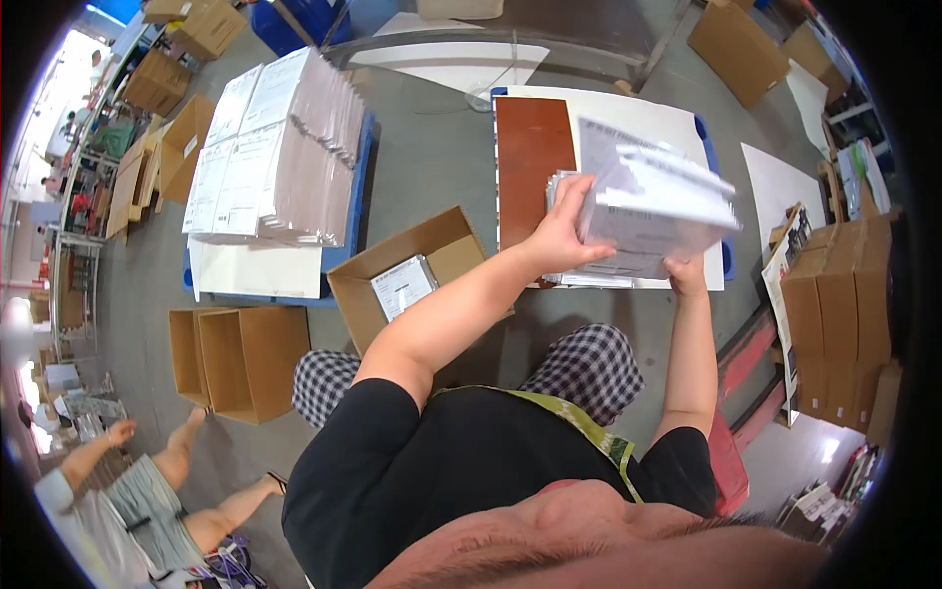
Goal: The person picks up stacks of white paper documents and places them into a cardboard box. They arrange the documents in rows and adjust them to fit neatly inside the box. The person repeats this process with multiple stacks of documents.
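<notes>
Left hand (569,231) and right hand (687,273) grip packets (643,228); left forearm (471,302) partly blocks brown carton (444,241).

A floor gap (422,147) runs between paper stacks (280,147) and brown board (535,142); an open box (454,245) blocks its near end.

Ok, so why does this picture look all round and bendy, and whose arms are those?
There's no robot here, just a person using two bare hands. One camera on their head looks down, and its very wide lens bends straight edges. The left hand and right hand hold a bundle of flat packets, which looks a bit blurry. Underneath are a white sheet and a brown board. Toward the left, an open cardboard box has another packet inside, and farther left stand big white stacks.
</notes>
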Demonstrator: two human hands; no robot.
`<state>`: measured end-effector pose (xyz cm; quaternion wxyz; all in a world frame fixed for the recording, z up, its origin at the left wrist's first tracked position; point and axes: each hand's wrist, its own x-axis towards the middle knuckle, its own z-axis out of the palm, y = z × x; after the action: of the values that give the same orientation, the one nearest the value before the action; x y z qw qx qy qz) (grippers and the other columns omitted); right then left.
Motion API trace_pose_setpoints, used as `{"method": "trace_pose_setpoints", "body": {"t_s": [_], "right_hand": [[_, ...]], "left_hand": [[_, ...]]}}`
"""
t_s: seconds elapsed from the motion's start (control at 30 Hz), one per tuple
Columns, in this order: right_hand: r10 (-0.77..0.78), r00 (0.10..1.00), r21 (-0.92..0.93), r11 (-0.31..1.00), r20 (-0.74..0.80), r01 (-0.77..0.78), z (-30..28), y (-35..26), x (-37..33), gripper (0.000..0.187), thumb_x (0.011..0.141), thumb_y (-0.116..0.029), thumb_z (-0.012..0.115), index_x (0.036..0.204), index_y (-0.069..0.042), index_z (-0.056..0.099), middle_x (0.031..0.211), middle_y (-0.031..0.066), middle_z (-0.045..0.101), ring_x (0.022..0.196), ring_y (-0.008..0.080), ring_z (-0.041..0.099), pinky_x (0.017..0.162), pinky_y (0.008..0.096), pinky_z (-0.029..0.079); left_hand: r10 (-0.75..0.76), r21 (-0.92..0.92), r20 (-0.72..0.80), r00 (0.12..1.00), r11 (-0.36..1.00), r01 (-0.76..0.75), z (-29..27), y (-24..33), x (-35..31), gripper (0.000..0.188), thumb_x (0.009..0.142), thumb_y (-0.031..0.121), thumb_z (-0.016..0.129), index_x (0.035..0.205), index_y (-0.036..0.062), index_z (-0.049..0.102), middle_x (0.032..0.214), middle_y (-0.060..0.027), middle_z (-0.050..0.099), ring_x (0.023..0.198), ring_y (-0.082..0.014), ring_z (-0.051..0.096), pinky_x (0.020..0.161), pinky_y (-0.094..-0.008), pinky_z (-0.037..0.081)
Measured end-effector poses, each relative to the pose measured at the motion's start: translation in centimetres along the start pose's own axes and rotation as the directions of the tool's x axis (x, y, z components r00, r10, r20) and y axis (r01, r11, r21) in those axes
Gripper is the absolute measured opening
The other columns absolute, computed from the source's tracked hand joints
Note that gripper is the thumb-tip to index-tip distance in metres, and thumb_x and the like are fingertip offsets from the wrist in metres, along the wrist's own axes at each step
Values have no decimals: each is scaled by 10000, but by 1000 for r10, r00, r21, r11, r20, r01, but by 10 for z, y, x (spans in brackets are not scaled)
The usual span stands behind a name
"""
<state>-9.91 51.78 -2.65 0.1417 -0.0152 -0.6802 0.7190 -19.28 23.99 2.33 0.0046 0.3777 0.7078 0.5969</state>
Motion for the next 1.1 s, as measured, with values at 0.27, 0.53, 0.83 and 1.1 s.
{"method": "trace_pose_setpoints", "body": {"t_s": [0.27,0.53,0.83,1.1], "right_hand": [[329,941,-176,934,76,-312,-23,28,-26,851,617,39,776,1355,0,353,1277,128,476,1104,249,538,836,400,559],[398,916,-99,915,59,-391,-19,31,-27,821,649,54,765,1347,10,334,1277,133,463,1096,251,545,846,405,554],[215,977,-80,974,6,-214,8,64,-36,594,624,20,786,1179,38,574,1144,98,618,1067,205,565,955,353,445],[325,944,-143,933,-61,-330,22,48,-18,527,637,27,798,1125,16,601,1099,92,638,1024,193,587,892,329,484]], "left_hand": [[-101,78,112,989,993,92,25,-70,-35,1129,565,177,908,1428,83,186,1442,-237,202,1383,-384,202,1125,-428,253],[-164,-16,418,894,982,188,12,-75,6,1426,571,156,901,1461,58,-209,1517,-255,153,1407,-341,206,1128,-359,228],[-185,-36,177,967,980,194,59,-94,-30,1008,612,70,870,1348,9,183,1250,-140,495,1175,-248,493,994,-357,418],[-301,20,237,924,952,306,31,-67,-2,1150,586,72,877,1441,10,111,1352,-186,404,1266,-291,430,1037,-361,392]]}}
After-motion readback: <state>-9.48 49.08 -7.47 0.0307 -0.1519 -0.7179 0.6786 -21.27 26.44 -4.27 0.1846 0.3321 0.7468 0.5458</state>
